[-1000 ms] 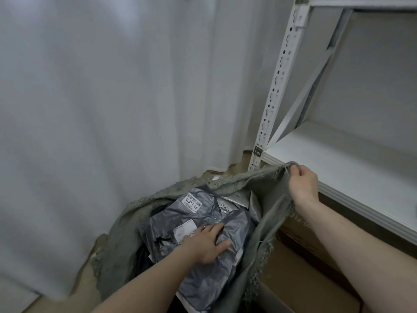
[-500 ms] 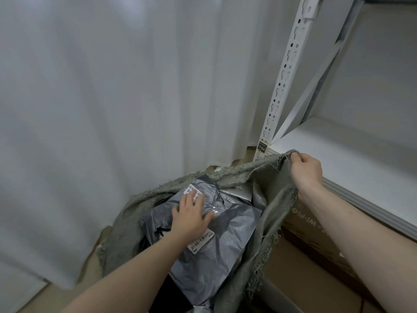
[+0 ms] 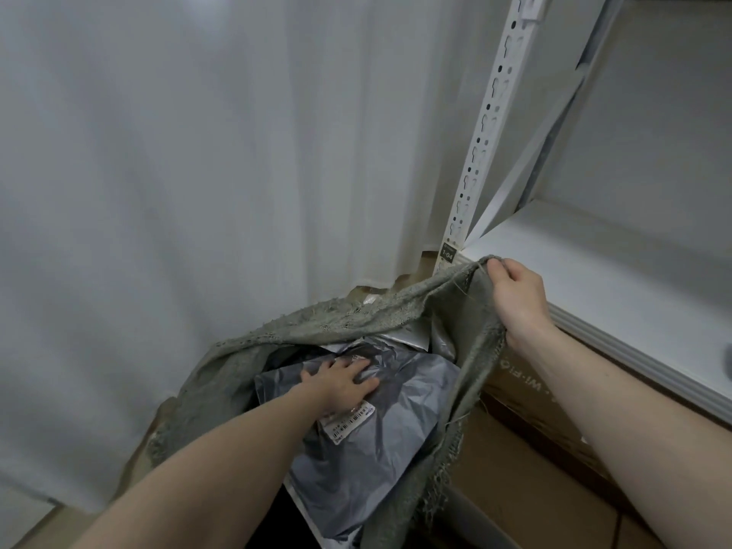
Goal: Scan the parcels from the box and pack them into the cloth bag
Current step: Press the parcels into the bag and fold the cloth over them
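- Where the shelf post (image 3: pixel 481 144) meets the shelf, a black tag reading "1-04" (image 3: pixel 448 254) is seen.
- A barcode label (image 3: pixel 348 422) is borne by the grey, crinkled parcel (image 3: pixel 380 449), which lies inside the cloth bag (image 3: pixel 317 322).
- The parcel is pressed by the spread left hand (image 3: pixel 340 384).
- The frayed bag rim is pinched by the right hand (image 3: pixel 517 295).

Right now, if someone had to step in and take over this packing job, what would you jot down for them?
Left hand: flat, pressing the top grey parcel down inside the cloth bag.
Right hand: pinching the bag's rim, holding the mouth open beside the white shelf.
Done: several grey parcels are in the bag.
Left: let go of this one and scan the next. The scanner is out of view; cardboard boxes sit under the shelf.
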